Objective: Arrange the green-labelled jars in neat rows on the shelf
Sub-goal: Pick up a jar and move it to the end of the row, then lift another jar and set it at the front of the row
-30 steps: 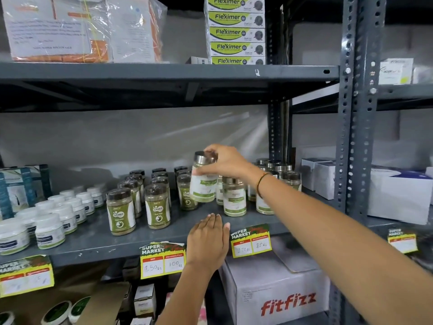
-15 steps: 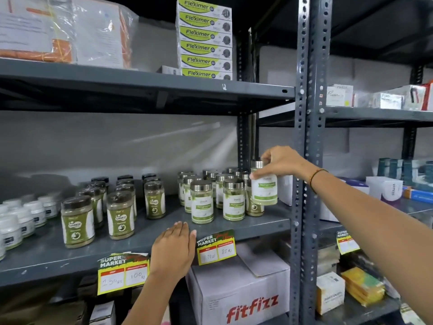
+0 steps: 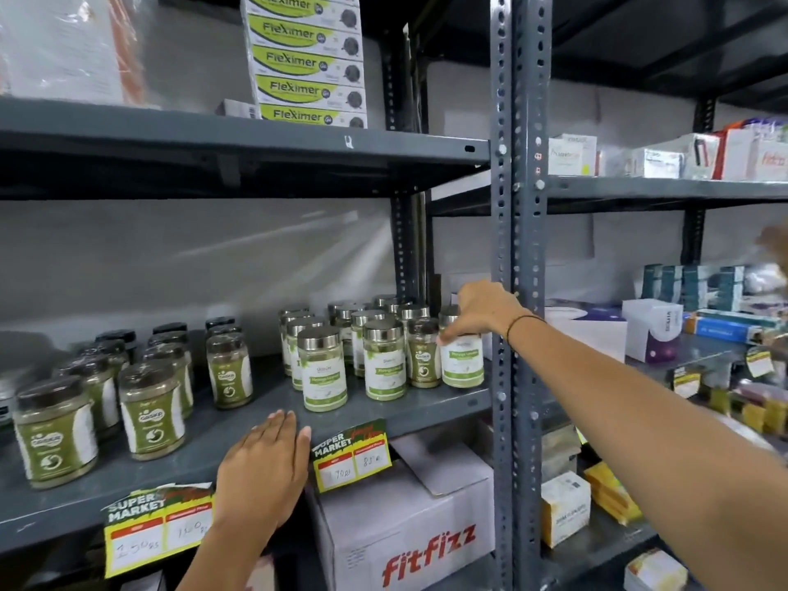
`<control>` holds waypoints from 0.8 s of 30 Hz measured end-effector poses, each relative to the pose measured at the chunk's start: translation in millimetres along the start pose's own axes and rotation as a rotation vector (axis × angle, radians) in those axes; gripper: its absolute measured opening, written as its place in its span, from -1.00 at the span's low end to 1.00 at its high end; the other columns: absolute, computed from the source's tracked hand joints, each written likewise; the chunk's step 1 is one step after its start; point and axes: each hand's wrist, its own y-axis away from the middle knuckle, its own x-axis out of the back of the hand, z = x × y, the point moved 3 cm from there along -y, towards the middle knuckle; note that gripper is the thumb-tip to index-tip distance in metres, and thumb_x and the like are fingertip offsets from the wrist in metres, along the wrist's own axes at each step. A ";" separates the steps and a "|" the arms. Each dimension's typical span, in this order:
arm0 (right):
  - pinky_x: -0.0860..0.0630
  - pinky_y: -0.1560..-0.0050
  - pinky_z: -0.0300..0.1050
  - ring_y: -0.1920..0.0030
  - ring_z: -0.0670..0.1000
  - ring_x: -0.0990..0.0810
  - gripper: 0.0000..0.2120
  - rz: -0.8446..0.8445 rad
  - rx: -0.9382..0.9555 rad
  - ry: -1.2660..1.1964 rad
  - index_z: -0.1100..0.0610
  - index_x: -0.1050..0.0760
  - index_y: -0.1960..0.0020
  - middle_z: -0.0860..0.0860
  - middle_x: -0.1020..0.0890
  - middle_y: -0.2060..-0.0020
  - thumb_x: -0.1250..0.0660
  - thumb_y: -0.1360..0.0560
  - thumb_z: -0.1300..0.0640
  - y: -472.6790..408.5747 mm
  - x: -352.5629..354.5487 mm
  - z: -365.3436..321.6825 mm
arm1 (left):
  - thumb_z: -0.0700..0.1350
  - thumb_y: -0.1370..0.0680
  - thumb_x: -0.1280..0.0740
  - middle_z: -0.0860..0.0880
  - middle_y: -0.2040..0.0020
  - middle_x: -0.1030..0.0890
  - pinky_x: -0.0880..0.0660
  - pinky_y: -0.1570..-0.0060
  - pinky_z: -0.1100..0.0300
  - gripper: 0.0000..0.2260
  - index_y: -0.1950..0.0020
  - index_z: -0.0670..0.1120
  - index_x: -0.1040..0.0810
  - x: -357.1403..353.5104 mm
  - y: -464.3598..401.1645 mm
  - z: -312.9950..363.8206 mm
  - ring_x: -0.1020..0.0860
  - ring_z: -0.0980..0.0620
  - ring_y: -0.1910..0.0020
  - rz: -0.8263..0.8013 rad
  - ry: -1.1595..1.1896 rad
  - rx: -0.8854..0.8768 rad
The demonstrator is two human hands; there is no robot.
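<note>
Several silver-lidded jars with white and green labels (image 3: 324, 368) stand in rows on the grey middle shelf (image 3: 264, 420), right of centre. My right hand (image 3: 482, 311) grips the lid of the rightmost jar (image 3: 462, 362), which stands on the shelf beside the upright post. My left hand (image 3: 264, 471) lies flat, fingers together, on the shelf's front edge and holds nothing. To the left stand several dark-lidded jars of green powder (image 3: 151, 411), and one of that kind (image 3: 423, 356) sits among the silver-lidded jars.
The perforated steel post (image 3: 518, 292) rises just right of the held jar. Yellow price tags (image 3: 351, 456) hang from the shelf edge. A Fitfizz carton (image 3: 405, 518) sits below. Fleximer boxes (image 3: 307, 61) are stacked on the upper shelf. The right bay holds assorted boxes (image 3: 652, 330).
My right hand carried a jar from the middle of the group to the right end and set it down by the post. The view swung right. My left hand stayed on the shelf edge.
</note>
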 end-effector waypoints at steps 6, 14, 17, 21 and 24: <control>-0.63 0.00 0.06 0.14 0.11 -0.59 -0.43 0.009 0.028 0.052 0.10 -0.35 0.33 0.02 -0.52 0.32 -0.57 -0.18 -0.30 -3.3 -5.6 -3.9 | 0.13 -0.56 0.01 -0.16 -0.10 -0.64 -0.51 -0.06 -0.01 -0.46 -0.15 -0.19 -0.59 0.3 -0.3 -0.8 -0.59 -0.11 -0.08 -0.009 -0.007 0.016; -0.61 -0.04 0.07 0.06 0.11 -0.57 -0.42 -0.020 0.036 0.139 0.09 -0.33 0.31 0.00 -0.48 0.31 -0.51 -0.23 -0.35 -2.1 -9.9 -7.0 | 0.13 -0.56 0.03 -0.16 -0.10 -0.64 -0.53 -0.03 0.00 -0.45 -0.16 -0.19 -0.59 3.9 -0.1 0.3 -0.60 -0.10 -0.07 -0.050 -0.023 0.016; -0.60 -0.01 0.02 0.08 0.09 -0.55 -0.45 -0.018 0.039 0.162 0.10 -0.36 0.29 0.02 -0.52 0.26 -0.48 -0.27 -0.35 -1.0 -10.6 -7.2 | 0.16 -0.56 0.05 -0.11 -0.14 -0.63 -0.52 -0.06 0.03 -0.44 -0.19 -0.15 -0.58 4.2 -1.2 -1.1 -0.58 -0.05 -0.11 -0.045 -0.014 0.006; -0.58 -0.04 0.03 -0.07 0.12 -0.58 -0.43 -0.050 0.060 0.246 0.15 -0.51 0.05 0.06 -0.57 0.08 -0.43 -0.32 -0.36 0.6 -11.2 -13.4 | 0.17 -0.56 0.07 -0.09 -0.16 -0.62 -0.53 -0.05 0.05 -0.43 -0.20 -0.13 -0.57 5.5 -4.3 -2.6 -0.57 -0.02 -0.13 -0.051 -0.002 -0.001; -0.52 0.06 0.03 -0.12 0.14 -0.59 -0.30 0.022 0.105 0.331 0.16 -0.50 -0.17 0.08 -0.60 -0.04 -0.40 -0.32 -0.39 2.8 -1.8 -27.1 | 0.16 -0.56 0.09 -0.09 -0.13 -0.63 -0.51 -0.07 0.06 -0.42 -0.18 -0.15 -0.59 6.1 -6.7 -2.7 -0.58 -0.02 -0.12 -0.048 -0.008 -0.012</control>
